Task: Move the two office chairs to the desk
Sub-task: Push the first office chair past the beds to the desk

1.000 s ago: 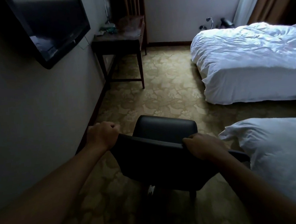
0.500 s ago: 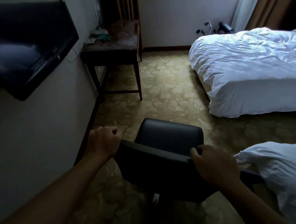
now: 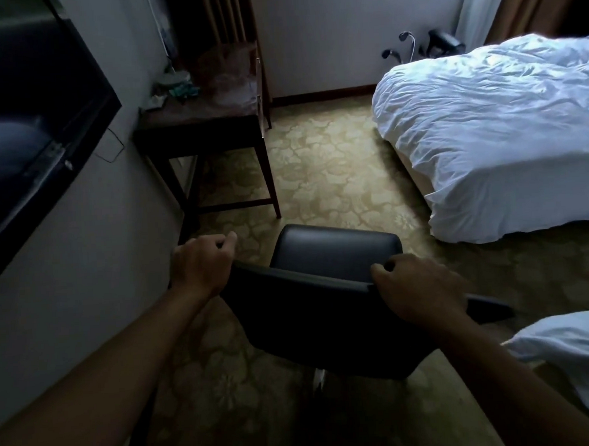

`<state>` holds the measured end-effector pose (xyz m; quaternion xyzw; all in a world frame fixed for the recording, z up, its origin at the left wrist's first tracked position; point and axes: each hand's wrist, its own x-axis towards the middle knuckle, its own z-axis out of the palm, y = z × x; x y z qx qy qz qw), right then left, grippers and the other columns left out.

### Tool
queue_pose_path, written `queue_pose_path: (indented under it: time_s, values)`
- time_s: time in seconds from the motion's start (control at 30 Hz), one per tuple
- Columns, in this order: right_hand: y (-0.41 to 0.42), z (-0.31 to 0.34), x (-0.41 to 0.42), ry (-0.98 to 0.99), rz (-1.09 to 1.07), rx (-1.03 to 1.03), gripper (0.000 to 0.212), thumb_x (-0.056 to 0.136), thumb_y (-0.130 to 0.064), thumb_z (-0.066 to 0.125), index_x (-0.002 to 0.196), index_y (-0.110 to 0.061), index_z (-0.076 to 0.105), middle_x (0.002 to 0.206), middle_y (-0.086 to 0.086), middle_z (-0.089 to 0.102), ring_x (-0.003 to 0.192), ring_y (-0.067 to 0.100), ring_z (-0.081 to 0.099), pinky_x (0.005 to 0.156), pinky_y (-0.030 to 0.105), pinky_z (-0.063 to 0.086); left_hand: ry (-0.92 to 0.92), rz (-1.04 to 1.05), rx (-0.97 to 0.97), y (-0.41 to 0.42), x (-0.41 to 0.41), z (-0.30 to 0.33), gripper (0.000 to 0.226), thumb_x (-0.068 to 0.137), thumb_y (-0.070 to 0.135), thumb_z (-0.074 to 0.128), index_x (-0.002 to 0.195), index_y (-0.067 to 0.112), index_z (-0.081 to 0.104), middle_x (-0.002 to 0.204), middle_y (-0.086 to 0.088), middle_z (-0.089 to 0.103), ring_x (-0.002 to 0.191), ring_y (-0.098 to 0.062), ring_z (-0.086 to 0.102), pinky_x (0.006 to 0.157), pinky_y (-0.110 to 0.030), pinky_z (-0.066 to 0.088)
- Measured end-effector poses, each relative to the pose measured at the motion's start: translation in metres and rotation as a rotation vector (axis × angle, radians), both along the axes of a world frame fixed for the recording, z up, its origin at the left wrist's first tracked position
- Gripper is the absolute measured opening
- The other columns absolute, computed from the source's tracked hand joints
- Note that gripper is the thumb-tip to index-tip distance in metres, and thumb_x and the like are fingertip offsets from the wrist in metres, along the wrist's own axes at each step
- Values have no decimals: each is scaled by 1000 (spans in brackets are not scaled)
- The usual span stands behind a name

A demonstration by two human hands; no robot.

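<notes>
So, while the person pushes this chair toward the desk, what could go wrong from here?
1. The dark chair may bump a leg of the wooden desk, since the front leg stands close to the path ahead.
2. White bedding hangs near the chair's right side and could perhaps snag on it.
3. Items lie on the desktop; a hard knock might shake them. Both the left hand and right hand grip the backrest, so control looks fair.

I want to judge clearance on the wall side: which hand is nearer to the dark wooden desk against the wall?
Left. The left hand, gripping the black padded office chair's backrest corner, sits just short of the dark wooden desk's near legs. The right hand grips the backrest farther right, toward the white bed.
</notes>
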<state>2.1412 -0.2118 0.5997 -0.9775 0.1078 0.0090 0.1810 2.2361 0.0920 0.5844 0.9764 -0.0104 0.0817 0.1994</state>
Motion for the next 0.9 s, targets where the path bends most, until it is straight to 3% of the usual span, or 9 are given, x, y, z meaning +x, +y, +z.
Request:
queue_pose_path:
  time_s: [0.17,0.37,0.5,0.63,0.8,0.9]
  values:
    - [-2,-9,85,-31,32,-7,42,88,-52,33,69,-25,58,67,-7,56,58,10,50,51,26,24,37,36,9,-2,88,-1,61,85,60,22,65,22,65,84,-5,72,92,-32,61,84,-40,29]
    - [-11,-19,186,-34,81,2,40,85,-56,25,67,-29,49,71,-8,42,62,13,43,51,28,23,87,53,17,-18,180,12,68,97,57,20,70,23,72,95,-7,74,100,-32,61,98,-43,36]
    - [-24,-17,257,-74,89,32,42,85,-56,24,67,-28,50,76,-4,51,64,14,49,54,29,28,7,72,-10,-31,243,15,71,98,52,21,65,18,73,84,-7,74,89,-32,65,93,-44,42]
    - [-33,-16,320,-90,96,-5,41,87,-51,30,60,-26,47,68,-6,49,57,12,46,50,27,24,1,64,-24,-39,304,12,75,91,56,14,60,18,71,77,-7,73,83,-31,64,88,-43,44]
    - [-53,-15,396,-131,32,-56,40,86,-44,39,56,-21,52,54,-12,39,48,5,32,48,24,17,41,78,59,-59,372,6,47,79,36,26,68,20,68,94,-11,72,94,-34,56,77,-38,33]
    - [-77,-16,441,-95,48,-99,39,83,-45,38,60,-20,57,54,-9,40,48,6,30,48,26,18,43,93,119,-78,399,4,52,78,35,23,79,16,71,98,-12,72,92,-35,57,80,-40,38]
